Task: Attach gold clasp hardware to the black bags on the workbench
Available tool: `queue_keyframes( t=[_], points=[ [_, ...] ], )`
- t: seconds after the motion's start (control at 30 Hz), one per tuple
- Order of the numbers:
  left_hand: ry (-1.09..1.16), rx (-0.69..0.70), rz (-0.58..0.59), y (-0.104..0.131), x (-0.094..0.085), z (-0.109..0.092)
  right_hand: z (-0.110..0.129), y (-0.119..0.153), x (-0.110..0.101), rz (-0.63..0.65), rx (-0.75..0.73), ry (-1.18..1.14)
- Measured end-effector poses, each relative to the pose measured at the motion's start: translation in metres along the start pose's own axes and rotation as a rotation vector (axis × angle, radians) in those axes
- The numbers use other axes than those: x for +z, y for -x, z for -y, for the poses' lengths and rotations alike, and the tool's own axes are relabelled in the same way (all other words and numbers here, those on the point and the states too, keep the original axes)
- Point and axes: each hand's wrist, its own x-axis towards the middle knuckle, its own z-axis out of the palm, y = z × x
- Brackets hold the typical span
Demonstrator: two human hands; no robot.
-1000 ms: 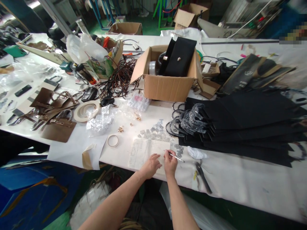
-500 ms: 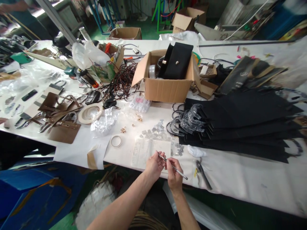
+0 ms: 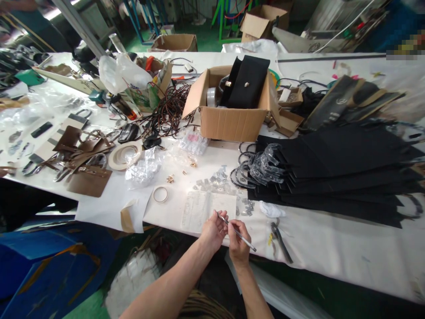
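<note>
A slim pen point(image 3: 245, 240) slants between my hands near the table's front edge. My right hand point(image 3: 239, 241) pinches its shaft, and the silvery end sticks out to the lower right. At the pen's dark end, my left hand point(image 3: 214, 229) is turned palm up with its fingers curled round the tip. An open notebook point(image 3: 209, 206) with thin, lined pages lies flat just beyond my fingers. Small metal plates point(image 3: 217, 179) are scattered behind it and at its right side.
To the right lie stacked black bag pieces point(image 3: 332, 164) with wrapped handles, a white crumpled wad point(image 3: 271, 209) and a dark-handled tool point(image 3: 281, 243). A cardboard box point(image 3: 232, 125) stands behind. Leftward are a tape ring point(image 3: 160, 194), plastic bags point(image 3: 144, 169) and brown leather pieces point(image 3: 91, 182).
The pen and my right hand have shifted slightly left. My left hand stays at the pen's dark end, and the view has tilted a little.
</note>
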Motion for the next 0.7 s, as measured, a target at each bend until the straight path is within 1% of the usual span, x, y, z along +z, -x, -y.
queue_keyframes(
  t=[0.13,0.2,0.3,0.37,0.43,0.5,0.6,0.7],
  points=[
    [0.003,0.041,-0.027,0.005,0.002,0.000,-0.001,-0.003,0.003,0.019,0.007,0.052],
    [-0.008,0.082,-0.035,0.007,0.001,-0.002,-0.001,-0.003,0.000,0.067,0.037,0.032],
    [-0.062,0.164,-0.089,0.008,-0.005,-0.009,0.001,0.002,-0.011,0.221,0.172,-0.116],
    [-0.092,0.201,-0.121,0.008,-0.010,-0.014,0.001,0.006,-0.019,0.288,0.282,-0.224],
    [-0.103,0.216,-0.123,0.008,-0.013,-0.018,0.000,0.009,-0.022,0.291,0.357,-0.247],
    [-0.116,0.226,-0.116,0.009,-0.014,-0.020,-0.001,0.011,-0.019,0.274,0.387,-0.188],
    [-0.146,0.259,-0.099,0.012,-0.014,-0.018,0.001,0.016,-0.006,0.211,0.357,-0.084],
    [-0.230,0.299,-0.052,0.010,-0.015,-0.018,0.000,0.022,0.008,0.149,0.304,-0.028]
  ],
)
